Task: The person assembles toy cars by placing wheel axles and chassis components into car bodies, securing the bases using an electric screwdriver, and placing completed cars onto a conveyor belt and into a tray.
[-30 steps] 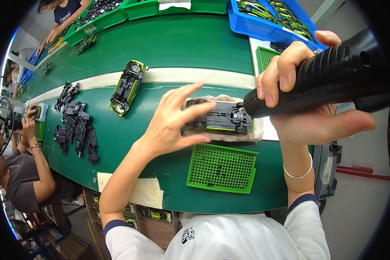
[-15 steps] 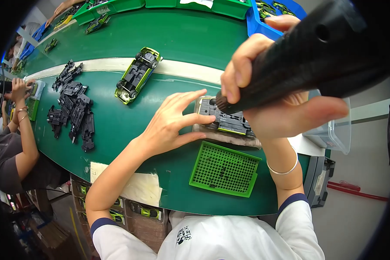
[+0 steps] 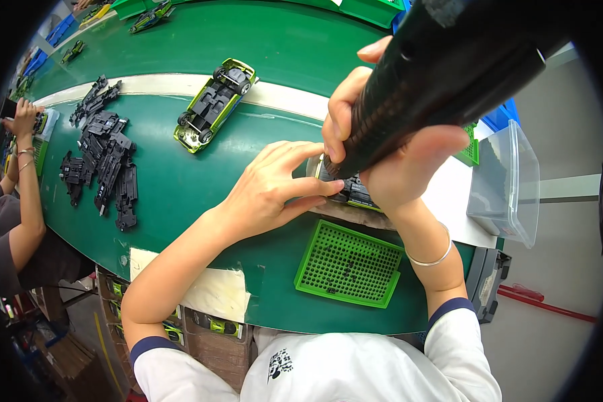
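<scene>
A thick black electric screwdriver (image 3: 415, 87) is wrapped in my right hand (image 3: 398, 177), its lower end slanting down over an upturned toy car (image 3: 360, 193). The car's dark underside faces up, with a yellow-green body edge showing; it rests in a pale block-like holder (image 3: 358, 216). Fingers of my left hand (image 3: 261, 187) press on the left end of this car, the index fingertip on its underside and the thumb by its near edge. The tool and my right hand hide the screwdriver's tip and much of the car. Nearer me lies a green perforated tray (image 3: 348, 264) holding a few small dark pieces.
Another upturned toy car (image 3: 214, 104) lies beyond my left hand. Black plastic chassis parts (image 3: 107, 157) are heaped at left. A clear plastic bin (image 3: 506, 184) stands at right. Cloth (image 3: 214, 291) hangs at the near edge. A co-worker's arm (image 3: 27, 194) is far left.
The screwdriver has tipped more upright and shifted left, toward the car's left end, with my right hand. My left index finger and thumb have slid slightly right on the car.
</scene>
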{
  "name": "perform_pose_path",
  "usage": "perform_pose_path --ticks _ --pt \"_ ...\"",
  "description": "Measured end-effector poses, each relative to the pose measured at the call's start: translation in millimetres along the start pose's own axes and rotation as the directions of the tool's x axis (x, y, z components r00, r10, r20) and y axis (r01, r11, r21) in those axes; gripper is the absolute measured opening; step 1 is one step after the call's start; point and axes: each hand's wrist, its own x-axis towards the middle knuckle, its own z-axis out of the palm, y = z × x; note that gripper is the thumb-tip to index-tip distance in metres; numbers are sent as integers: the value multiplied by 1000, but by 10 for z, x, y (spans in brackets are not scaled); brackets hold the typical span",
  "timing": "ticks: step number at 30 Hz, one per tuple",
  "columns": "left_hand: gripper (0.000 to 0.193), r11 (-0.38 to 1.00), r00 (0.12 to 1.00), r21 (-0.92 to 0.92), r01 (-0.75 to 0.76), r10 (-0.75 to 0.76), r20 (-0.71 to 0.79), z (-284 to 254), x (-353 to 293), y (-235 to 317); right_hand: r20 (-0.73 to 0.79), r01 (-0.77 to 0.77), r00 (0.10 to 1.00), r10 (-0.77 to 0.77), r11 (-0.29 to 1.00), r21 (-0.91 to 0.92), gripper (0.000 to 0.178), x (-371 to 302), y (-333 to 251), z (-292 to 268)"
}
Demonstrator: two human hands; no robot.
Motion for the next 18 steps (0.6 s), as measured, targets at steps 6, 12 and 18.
perform_pose_path --ticks 6,12,18 --pt "33 1000 1000 19 -1 1 -21 -14 18 6 -131 -248 968 213 881 -403 100 18 -169 198" --pt "31 1000 1000 9 9 -9 -5 -10 14 6 -122 -227 973 194 891 -394 99 11 -175 209" --pt "31 1000 1000 -3 6 -6 -17 12 13 -2 -95 -189 982 165 916 -354 99 2 -144 155"
